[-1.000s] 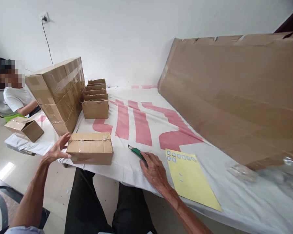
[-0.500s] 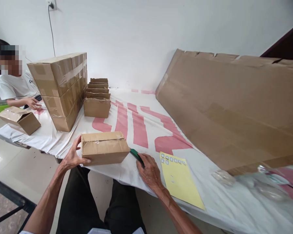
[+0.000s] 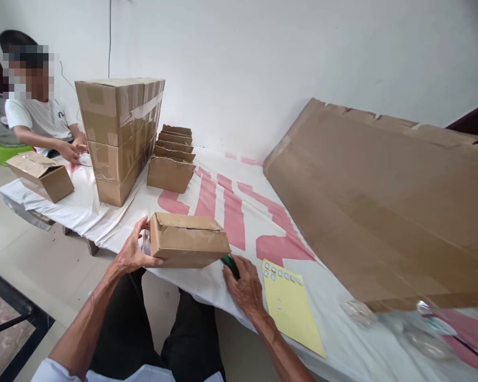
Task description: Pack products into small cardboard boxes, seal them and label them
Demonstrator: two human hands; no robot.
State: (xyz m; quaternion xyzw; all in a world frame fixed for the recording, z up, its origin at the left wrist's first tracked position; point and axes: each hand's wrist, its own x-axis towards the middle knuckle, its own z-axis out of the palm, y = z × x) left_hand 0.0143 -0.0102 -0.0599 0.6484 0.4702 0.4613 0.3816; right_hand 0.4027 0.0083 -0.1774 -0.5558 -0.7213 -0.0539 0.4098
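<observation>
A small cardboard box (image 3: 191, 249) is at the table's near edge, a seam running along its top. My left hand (image 3: 137, 249) is closed around its left end, thumb along the front face and fingers at the far corner. A bit of clear plastic (image 3: 146, 241) shows between that palm and the box. In my right hand (image 3: 245, 284) is a green utility knife (image 3: 231, 267), fingers wrapped around its handle. Its front end is at the box's lower right corner and the blade is hidden. Just right of this hand lies a yellow sheet (image 3: 292, 313) with small pale labels.
Stacked taped boxes (image 3: 117, 138) stand left of centre, beside a row of upright open cartons (image 3: 169, 175). A large cardboard sheet (image 3: 382, 212) leans at right. Another box (image 3: 43, 178) sits near a co-worker (image 3: 42, 124). Clear tape rolls (image 3: 358, 312) lie at right.
The view has swung left. My left hand has turned the box slightly, and its right end now covers the knife's front end.
</observation>
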